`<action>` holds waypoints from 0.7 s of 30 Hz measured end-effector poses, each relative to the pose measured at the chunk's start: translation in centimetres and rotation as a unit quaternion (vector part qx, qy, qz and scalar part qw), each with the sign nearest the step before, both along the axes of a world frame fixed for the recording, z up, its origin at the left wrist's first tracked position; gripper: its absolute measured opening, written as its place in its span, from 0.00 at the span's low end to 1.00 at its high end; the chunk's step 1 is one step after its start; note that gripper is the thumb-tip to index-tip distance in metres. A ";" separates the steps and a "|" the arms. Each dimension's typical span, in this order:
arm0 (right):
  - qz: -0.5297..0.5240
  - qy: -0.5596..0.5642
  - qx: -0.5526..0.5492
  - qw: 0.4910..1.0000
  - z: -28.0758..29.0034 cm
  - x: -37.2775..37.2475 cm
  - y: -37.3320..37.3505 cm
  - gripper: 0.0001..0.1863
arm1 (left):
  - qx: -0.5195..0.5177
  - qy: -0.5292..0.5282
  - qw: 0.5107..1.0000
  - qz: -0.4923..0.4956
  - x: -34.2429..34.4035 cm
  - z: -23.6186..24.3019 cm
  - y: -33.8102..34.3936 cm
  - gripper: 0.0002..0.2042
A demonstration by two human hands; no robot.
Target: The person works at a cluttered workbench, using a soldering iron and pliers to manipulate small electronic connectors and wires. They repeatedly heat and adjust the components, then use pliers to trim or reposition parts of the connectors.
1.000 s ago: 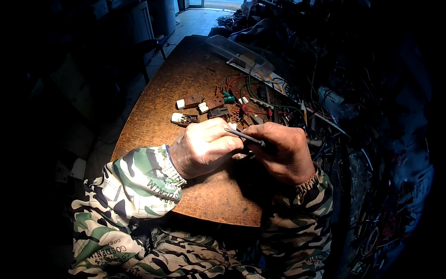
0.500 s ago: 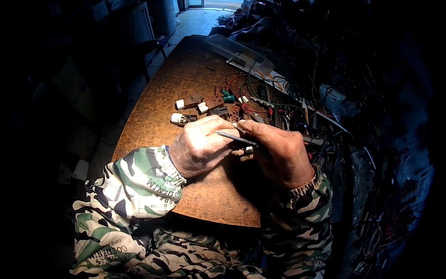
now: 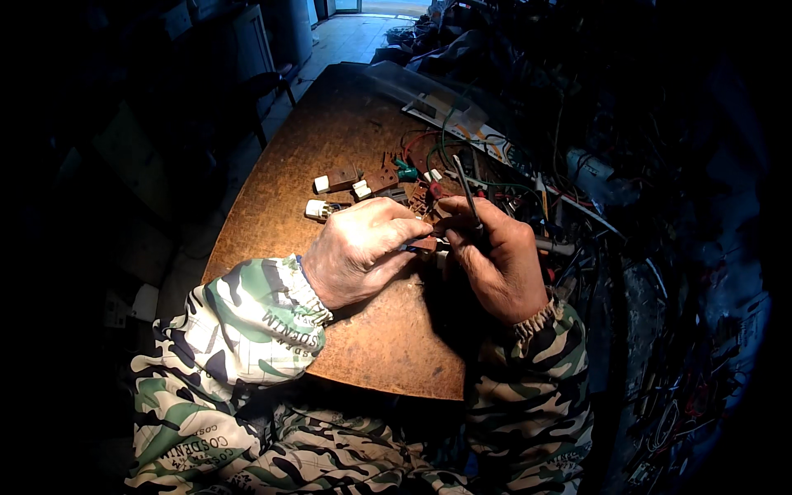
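My left hand (image 3: 355, 249) is closed, its thumb and fingers pinching a small brown plastic connector part (image 3: 425, 244), mostly hidden by the fingers. Close beside it, my right hand (image 3: 505, 268) is curled round a slim screwdriver (image 3: 467, 190), whose metal shaft sticks up and away from me. The right thumb and forefinger meet near the brown part; whether they touch it, I cannot tell. Just beyond my left hand lies an opened connector with a white end (image 3: 317, 209). Farther off are a brown connector with a white end (image 3: 340, 176) and another brown connector (image 3: 381, 181).
A green clip (image 3: 405, 172) and red and green wires lie past my hands. A clear plastic tray (image 3: 421, 92) rests at the wooden table's (image 3: 280, 181) far right. Tools and tangled wires crowd the dark right side. A dark stool (image 3: 262, 84) stands beyond the left edge.
The screwdriver has swung from pointing left across my fingers to pointing up and away. My right fingers have shifted their grip, and the brown part now shows between my hands.
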State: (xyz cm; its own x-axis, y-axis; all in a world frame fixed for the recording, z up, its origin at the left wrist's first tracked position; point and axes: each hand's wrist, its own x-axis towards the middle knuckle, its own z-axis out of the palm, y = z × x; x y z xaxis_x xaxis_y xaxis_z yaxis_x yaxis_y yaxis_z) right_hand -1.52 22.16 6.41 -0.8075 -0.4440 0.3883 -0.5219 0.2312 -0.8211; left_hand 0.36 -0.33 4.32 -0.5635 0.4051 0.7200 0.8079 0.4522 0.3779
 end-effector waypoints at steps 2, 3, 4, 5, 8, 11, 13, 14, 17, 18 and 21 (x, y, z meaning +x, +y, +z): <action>-0.020 0.016 -0.004 1.000 0.0 -0.2 -0.1 0.20 | 0.005 -0.013 1.000 0.005 -0.2 -0.3 -0.1 0.18; -0.028 0.024 -0.005 0.999 0.3 -0.3 -0.1 0.19 | 0.009 -0.019 1.000 0.007 -0.3 -0.3 -0.2 0.18; -0.047 0.027 0.005 0.999 0.8 0.0 -0.1 0.17 | 0.019 -0.037 0.999 0.010 -0.2 -0.3 -0.3 0.17; -0.069 0.011 0.007 0.998 1.1 0.2 0.0 0.12 | 0.027 -0.070 0.997 0.020 -0.1 -0.2 -0.4 0.15; 0.000 0.055 0.146 0.988 2.3 0.4 1.3 0.04 | 0.007 -0.181 0.980 0.080 0.3 0.5 -0.9 0.13; 0.078 0.093 0.241 0.963 1.7 1.1 1.3 0.06 | 0.094 -0.347 0.932 0.043 -0.6 -0.9 -0.7 0.14; 0.080 0.138 0.281 0.947 1.4 1.5 0.4 0.06 | 0.110 -0.436 0.893 0.028 -0.6 0.2 -0.9 0.15; 0.069 0.154 0.314 0.934 1.1 1.7 0.2 0.05 | 0.118 -0.479 0.869 0.021 -0.5 0.7 -1.0 0.16; 0.064 0.166 0.338 0.924 0.1 1.8 -0.2 0.04 | 0.169 -0.562 0.810 -0.003 -0.7 0.8 -0.8 0.17; 0.057 0.177 0.343 0.921 -0.4 1.9 -0.4 0.04 | 0.172 -0.567 0.805 -0.001 -0.7 0.6 -0.9 0.18; 0.058 0.186 0.365 0.910 -0.6 1.8 -0.8 0.04 | 0.186 -0.563 0.805 -0.015 -0.6 0.4 -1.2 0.18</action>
State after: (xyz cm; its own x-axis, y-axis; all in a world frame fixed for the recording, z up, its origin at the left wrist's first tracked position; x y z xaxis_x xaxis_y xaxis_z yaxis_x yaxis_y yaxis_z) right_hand 0.30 21.32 5.81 -0.6110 -0.7680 0.1920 -0.7887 0.5695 -0.2317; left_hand -0.29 -1.51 4.69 -0.9380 0.3045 -0.1653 -0.1326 0.1253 0.9832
